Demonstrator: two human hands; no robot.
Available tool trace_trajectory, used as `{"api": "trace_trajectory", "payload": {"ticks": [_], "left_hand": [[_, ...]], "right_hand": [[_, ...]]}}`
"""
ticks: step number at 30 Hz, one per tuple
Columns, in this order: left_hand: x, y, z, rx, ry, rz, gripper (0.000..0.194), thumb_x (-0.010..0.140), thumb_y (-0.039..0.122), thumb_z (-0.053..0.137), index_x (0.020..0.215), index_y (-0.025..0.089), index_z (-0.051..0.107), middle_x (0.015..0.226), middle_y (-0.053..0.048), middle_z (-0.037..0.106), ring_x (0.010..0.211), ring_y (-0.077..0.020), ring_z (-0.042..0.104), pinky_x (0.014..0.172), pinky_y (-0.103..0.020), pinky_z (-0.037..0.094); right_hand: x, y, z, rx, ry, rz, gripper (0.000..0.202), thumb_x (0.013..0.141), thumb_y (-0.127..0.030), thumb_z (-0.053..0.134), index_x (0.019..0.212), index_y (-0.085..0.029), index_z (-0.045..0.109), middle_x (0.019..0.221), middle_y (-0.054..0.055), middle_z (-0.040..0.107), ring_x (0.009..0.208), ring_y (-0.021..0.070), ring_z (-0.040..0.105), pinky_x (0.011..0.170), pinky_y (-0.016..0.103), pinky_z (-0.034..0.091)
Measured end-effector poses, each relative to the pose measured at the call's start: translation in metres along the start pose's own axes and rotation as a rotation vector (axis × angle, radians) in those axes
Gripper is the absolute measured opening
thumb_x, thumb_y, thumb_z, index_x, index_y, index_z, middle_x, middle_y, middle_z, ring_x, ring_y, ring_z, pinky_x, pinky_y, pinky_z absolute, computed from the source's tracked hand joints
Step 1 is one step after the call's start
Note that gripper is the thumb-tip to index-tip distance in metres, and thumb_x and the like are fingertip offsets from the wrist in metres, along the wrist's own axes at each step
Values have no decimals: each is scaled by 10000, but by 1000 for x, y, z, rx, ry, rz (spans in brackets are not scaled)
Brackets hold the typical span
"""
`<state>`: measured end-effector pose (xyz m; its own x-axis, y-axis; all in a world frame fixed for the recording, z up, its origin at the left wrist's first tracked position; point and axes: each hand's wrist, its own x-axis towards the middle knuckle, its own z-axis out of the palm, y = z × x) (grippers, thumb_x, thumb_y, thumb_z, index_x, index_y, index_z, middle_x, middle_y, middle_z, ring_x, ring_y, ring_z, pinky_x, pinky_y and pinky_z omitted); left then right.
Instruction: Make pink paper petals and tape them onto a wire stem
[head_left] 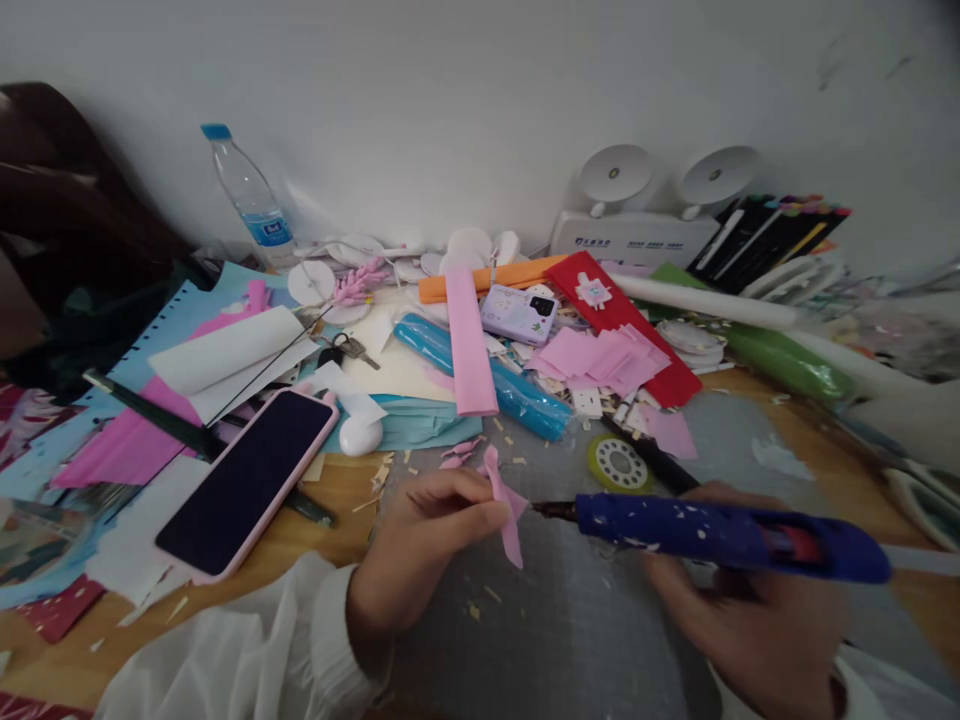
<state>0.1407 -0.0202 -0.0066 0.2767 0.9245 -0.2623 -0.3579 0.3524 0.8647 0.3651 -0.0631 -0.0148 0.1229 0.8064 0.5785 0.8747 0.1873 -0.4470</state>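
Observation:
Between the thumb and fingers of my left hand (424, 540) is a small twisted piece of pink crepe paper (511, 525), pinched upright. My right hand (757, 620) is wrapped round a dark blue hot glue gun (675, 527) spotted with white flecks. The gun lies level, its dark nozzle pointing left right by the paper; whether they touch I cannot tell. Under both hands is a grey cutting mat (555, 640) with small scraps. Just beyond my left fingers lie little pink shaped pieces (459, 453). A yellow-green tape roll (619, 463) sits behind the gun.
A pink-cased phone (247, 485) lies at left, near a water bottle (251, 195). Behind the mat are a blue wrapped roll (484, 375), a pink strip (471, 345), cut pink squares (600, 355) and red paper (622, 325). Markers (772, 240) and an emergency light (634, 235) stand by the wall.

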Motion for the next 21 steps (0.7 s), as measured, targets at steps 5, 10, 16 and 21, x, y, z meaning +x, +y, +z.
{"api": "trace_trajectory", "payload": {"ticks": [5, 10, 16, 21], "left_hand": [[-2, 0, 0, 4, -43, 24, 93, 685, 216, 778, 607, 209, 728, 620, 30, 655, 622, -99, 538, 648, -221, 425], [-3, 0, 1, -12, -73, 30, 86, 695, 200, 770, 619, 210, 732, 633, 33, 668, 629, -95, 554, 649, -213, 431], [-2, -2, 0, -5, -56, 26, 70, 681, 180, 780, 629, 200, 737, 645, 26, 678, 636, -91, 560, 654, -204, 427], [-3, -1, -1, 26, -63, 30, 82, 686, 171, 773, 620, 203, 737, 638, 28, 676, 639, -89, 561, 660, -202, 424]], "right_hand": [[-2, 1, 2, -47, -20, -12, 206, 726, -331, 616, 888, -240, 526, 795, 74, 637, 713, 263, 665, 476, 310, 419], [-3, 0, 1, -64, -52, 15, 218, 742, -362, 605, 896, -237, 515, 796, 85, 632, 689, 267, 652, 515, 330, 433], [-2, -1, 2, -64, -59, 28, 234, 738, -374, 602, 907, -242, 508, 797, 90, 628, 687, 287, 648, 498, 332, 404], [-3, 0, 2, -61, -48, 0, 219, 735, -352, 601, 897, -238, 506, 789, 91, 635, 689, 282, 661, 439, 305, 363]]}}
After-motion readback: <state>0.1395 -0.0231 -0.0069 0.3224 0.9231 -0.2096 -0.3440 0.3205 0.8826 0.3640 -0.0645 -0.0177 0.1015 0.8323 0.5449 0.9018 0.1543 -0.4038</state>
